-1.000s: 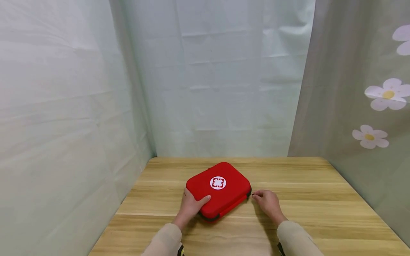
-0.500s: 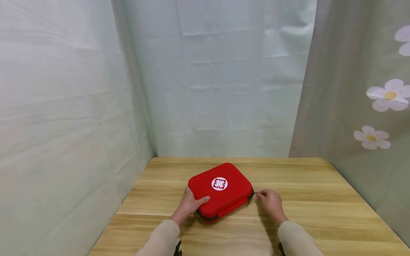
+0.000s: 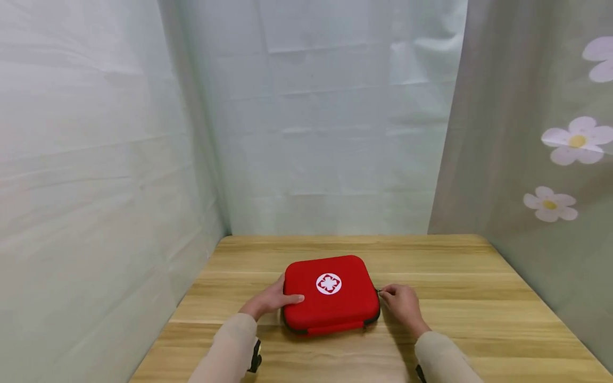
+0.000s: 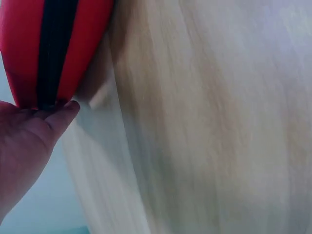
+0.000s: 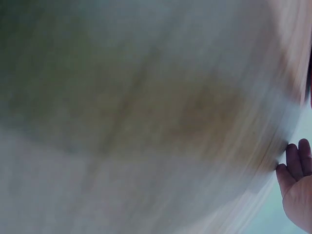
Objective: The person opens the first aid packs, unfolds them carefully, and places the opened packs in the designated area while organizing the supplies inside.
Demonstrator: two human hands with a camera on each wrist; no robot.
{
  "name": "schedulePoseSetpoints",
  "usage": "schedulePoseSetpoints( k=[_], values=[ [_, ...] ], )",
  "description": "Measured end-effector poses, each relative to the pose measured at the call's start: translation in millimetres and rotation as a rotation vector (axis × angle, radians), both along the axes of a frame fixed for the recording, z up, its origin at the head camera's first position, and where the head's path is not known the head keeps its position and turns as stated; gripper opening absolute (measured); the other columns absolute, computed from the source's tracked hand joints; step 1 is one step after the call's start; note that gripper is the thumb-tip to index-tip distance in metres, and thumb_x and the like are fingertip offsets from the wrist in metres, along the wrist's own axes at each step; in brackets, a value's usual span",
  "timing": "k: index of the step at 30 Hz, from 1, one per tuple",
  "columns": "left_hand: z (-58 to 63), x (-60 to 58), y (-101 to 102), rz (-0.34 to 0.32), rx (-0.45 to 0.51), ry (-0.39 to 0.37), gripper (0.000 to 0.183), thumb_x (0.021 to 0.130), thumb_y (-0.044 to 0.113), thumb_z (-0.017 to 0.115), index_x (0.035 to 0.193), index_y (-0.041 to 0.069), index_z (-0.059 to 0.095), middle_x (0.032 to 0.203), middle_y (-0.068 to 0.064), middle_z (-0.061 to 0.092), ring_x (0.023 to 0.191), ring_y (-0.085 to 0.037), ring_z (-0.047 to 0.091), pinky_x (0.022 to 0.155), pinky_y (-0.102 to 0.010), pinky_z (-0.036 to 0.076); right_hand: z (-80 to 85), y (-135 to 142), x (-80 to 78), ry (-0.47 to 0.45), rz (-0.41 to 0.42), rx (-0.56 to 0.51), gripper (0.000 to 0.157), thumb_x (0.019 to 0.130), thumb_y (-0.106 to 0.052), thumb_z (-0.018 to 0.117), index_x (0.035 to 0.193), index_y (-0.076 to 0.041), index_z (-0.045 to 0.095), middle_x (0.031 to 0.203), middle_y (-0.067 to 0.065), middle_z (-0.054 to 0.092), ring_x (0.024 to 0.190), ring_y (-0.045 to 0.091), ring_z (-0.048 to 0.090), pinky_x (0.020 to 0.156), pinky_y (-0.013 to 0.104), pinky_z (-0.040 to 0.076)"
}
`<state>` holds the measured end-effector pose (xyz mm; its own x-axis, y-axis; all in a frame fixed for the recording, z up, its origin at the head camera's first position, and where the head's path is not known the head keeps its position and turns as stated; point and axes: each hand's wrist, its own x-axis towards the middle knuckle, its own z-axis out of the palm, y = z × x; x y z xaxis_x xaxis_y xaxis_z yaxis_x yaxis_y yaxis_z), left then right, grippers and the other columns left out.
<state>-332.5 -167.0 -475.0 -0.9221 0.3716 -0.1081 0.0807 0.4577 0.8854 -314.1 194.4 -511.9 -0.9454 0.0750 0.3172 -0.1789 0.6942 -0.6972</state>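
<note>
A red zippered first-aid case (image 3: 311, 311) with a white round emblem (image 3: 329, 283) lies closed on the wooden table. My left hand (image 3: 270, 299) grips its left side, thumb on the lid and the other fingers hidden behind or below. In the left wrist view, the black zipper band (image 4: 57, 44) runs down the case's side to the left hand (image 4: 27, 141). At the case's right side, my right hand (image 3: 403, 306) pinches the small zipper pull (image 3: 379, 291). The right wrist view catches only the right hand's fingers (image 5: 294, 163) at its edge; the pull is not visible there.
The wooden tabletop (image 3: 479, 314) extends around the case on all sides. Pale cloth hangs at the left (image 3: 96, 186) and back (image 3: 330, 133), and a flower-printed curtain (image 3: 507, 159) hangs at the right.
The case has turned clockwise, its front edge now nearly facing me, and has come slightly nearer. My left hand has shifted with it; the right hand stays at about the same spot, holding the pull.
</note>
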Motion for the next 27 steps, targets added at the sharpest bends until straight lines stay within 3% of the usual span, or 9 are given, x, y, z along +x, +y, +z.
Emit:
schedulePoseSetpoints(
  k=[5,9,16,20,27],
  values=[
    [-1.9,3.3,-4,0.014,0.011,0.006,0.084,0.091,0.035,0.071,0.154,0.002,0.025,0.135,-0.012,0.053,0.122,-0.031,0.049,0.106,-0.057,0.036,-1.0,-5,-0.9,0.028,-0.003,0.011,0.006,0.084,-0.006,0.075,0.079,-0.005,0.076,0.077,0.004,0.072,0.074,0.02,0.063,0.067,0.034,0.049],
    [-6.3,14.0,2,0.084,0.024,0.038,0.074,0.094,0.039,0.067,0.148,-0.001,0.035,0.123,-0.011,0.061,0.11,-0.027,0.057,0.102,-0.056,0.041,-1.2,-5,-2.1,0.009,-0.009,0.011,0.006,0.085,-0.007,0.075,0.079,-0.006,0.075,0.078,0.003,0.072,0.073,0.019,0.062,0.067,0.034,0.048],
    [-12.7,36.0,26,0.26,0.039,0.154,0.082,0.092,0.042,0.068,0.146,-0.007,0.031,0.127,-0.017,0.055,0.111,-0.03,0.056,0.098,-0.053,0.045,0.1,0,-1.9,0.001,-0.009,0.006,0.006,0.086,-0.006,0.074,0.08,-0.005,0.075,0.079,0.004,0.072,0.077,0.022,0.064,0.07,0.036,0.049],
    [-14.1,42.8,39,0.296,0.069,0.187,0.082,0.09,0.037,0.072,0.147,-0.005,0.03,0.127,-0.017,0.054,0.112,-0.032,0.055,0.097,-0.053,0.045,0.1,4,-2.0,-0.011,-0.018,-0.002,0.005,0.086,-0.007,0.074,0.081,-0.006,0.076,0.081,0.005,0.072,0.08,0.024,0.065,0.072,0.038,0.05],
    [-13.8,46.5,48,0.351,0.037,0.164,0.088,0.088,0.036,0.075,0.148,-0.006,0.027,0.128,-0.018,0.051,0.115,-0.034,0.05,0.098,-0.056,0.044,-1.7,9,-1.9,-0.067,-0.031,-0.043,0.007,0.087,-0.009,0.074,0.081,-0.006,0.076,0.08,0.003,0.072,0.077,0.018,0.061,0.07,0.034,0.048]
  ],
)
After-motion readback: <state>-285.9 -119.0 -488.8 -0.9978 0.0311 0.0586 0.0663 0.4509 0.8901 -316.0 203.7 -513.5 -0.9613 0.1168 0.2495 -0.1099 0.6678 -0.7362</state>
